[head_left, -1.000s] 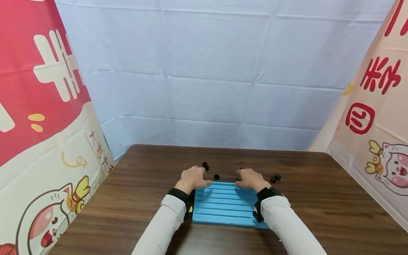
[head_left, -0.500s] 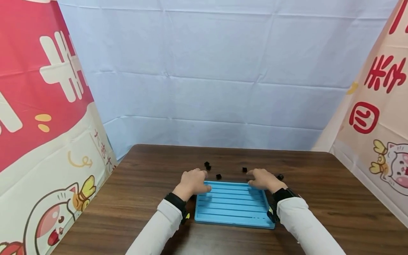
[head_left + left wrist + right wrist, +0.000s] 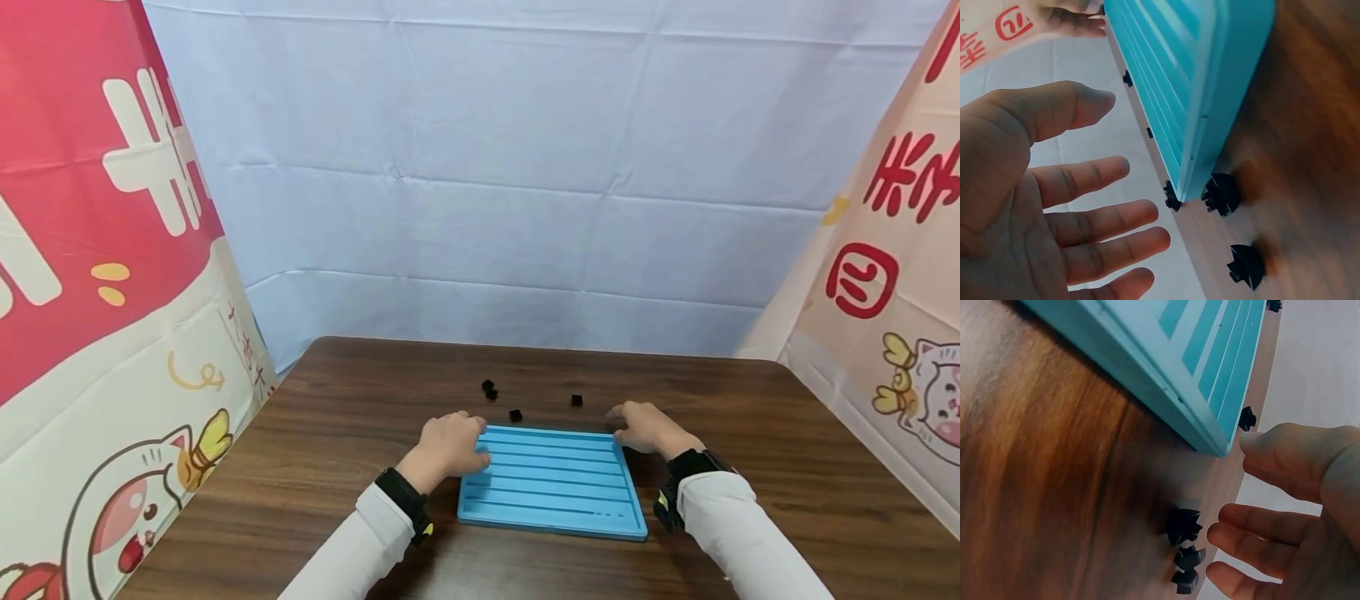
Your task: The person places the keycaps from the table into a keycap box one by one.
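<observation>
A light blue ribbed tray [image 3: 551, 482] lies flat on the wooden table. My left hand [image 3: 447, 447] is at its far left corner, thumb overlapping the tray in the head view. In the left wrist view the left hand [image 3: 1066, 200] shows spread fingers with nothing between them. Off the far right corner is my right hand [image 3: 651, 429]; its fingers [image 3: 1260, 528] are loosely extended and hold nothing. Small black spiky pieces [image 3: 489, 390] lie beyond the tray. Others, such as one black piece [image 3: 1184, 526] below the right fingers, are hidden from the head view.
The dark wooden table [image 3: 360, 400] ends at a pale blue cloth [image 3: 495, 208] behind. Printed cloths hang at the left [image 3: 172, 367] and right [image 3: 862, 333]. Another black piece [image 3: 1246, 267] lies to the left of the tray, near the left hand.
My right hand has moved right, from over the tray's far edge to past its corner, now covering the black pieces there. My left hand has shifted slightly left and nearer.
</observation>
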Motion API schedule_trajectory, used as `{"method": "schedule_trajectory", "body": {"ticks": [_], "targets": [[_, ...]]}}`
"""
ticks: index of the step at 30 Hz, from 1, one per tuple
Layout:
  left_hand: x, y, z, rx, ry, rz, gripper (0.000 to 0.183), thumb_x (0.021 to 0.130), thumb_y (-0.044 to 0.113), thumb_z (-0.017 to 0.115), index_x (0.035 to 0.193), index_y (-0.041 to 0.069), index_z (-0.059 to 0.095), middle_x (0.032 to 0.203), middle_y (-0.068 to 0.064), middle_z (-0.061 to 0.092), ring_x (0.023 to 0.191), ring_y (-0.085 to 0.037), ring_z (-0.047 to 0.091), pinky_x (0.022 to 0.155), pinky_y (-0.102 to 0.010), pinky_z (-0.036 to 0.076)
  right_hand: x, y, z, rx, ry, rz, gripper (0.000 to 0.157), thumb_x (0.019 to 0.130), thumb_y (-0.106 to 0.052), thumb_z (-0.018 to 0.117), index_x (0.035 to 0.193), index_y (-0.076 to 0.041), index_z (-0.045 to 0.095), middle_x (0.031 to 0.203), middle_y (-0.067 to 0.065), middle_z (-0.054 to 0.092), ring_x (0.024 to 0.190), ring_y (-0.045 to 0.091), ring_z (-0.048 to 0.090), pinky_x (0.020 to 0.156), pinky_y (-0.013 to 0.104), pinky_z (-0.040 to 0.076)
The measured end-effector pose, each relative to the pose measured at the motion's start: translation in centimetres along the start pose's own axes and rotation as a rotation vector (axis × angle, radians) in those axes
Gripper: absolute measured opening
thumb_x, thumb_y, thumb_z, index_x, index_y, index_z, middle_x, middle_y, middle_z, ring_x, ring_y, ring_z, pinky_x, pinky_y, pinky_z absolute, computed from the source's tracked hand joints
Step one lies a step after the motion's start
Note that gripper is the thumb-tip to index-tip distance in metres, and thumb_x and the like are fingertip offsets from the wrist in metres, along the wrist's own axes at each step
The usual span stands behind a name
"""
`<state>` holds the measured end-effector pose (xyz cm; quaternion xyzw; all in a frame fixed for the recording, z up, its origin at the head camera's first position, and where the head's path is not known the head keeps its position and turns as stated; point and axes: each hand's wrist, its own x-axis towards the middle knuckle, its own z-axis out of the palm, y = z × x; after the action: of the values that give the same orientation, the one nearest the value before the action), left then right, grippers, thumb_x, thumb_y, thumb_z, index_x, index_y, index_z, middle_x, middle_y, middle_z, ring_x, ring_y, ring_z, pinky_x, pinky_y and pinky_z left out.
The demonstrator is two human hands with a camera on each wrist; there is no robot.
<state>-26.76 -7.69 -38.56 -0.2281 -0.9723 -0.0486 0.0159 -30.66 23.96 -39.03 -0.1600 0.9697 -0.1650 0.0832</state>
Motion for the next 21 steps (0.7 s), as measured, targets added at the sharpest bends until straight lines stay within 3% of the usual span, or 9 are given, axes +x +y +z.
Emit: {"method": "schedule_trajectory", "body": {"ticks": [10,18,21], "targets": [[-1.8,-0.8,0.4,0.014,0.049,0.054,0.038,0.082,0.033,0.068,0.114,0.011,0.065,0.099,-0.006,0.062,0.076,-0.018,0.059,0.052,-0.030,0.043,-0.8,1.0,-0.5,0.020,0.002,-0.025,0.032,0.086,-0.001,0.061,0.116,0.009,0.058,0.115,0.029,0.055,0.105,0.046,0.051,0.079,0.051,0.045],[-2.9,-1.1,0.8,-0.020,0.088,0.076,0.036,0.081,0.030,0.070,0.110,0.008,0.066,0.092,-0.006,0.061,0.071,-0.016,0.056,0.049,-0.029,0.042,-1.2,2.2,0.0,0.033,-0.005,-0.013,0.033,0.084,-0.001,0.062,0.115,0.009,0.058,0.114,0.028,0.055,0.105,0.045,0.051,0.080,0.051,0.045],[-3.3,-1.3,0.9,-0.036,0.103,0.065,0.023,0.080,0.027,0.070,0.093,0.008,0.066,0.076,-0.003,0.055,0.061,-0.014,0.048,0.046,-0.027,0.036,-1.2,2.6,0.1,0.043,-0.008,-0.017,0.033,0.084,-0.001,0.063,0.115,0.009,0.058,0.113,0.029,0.055,0.106,0.046,0.050,0.080,0.051,0.044]]}}
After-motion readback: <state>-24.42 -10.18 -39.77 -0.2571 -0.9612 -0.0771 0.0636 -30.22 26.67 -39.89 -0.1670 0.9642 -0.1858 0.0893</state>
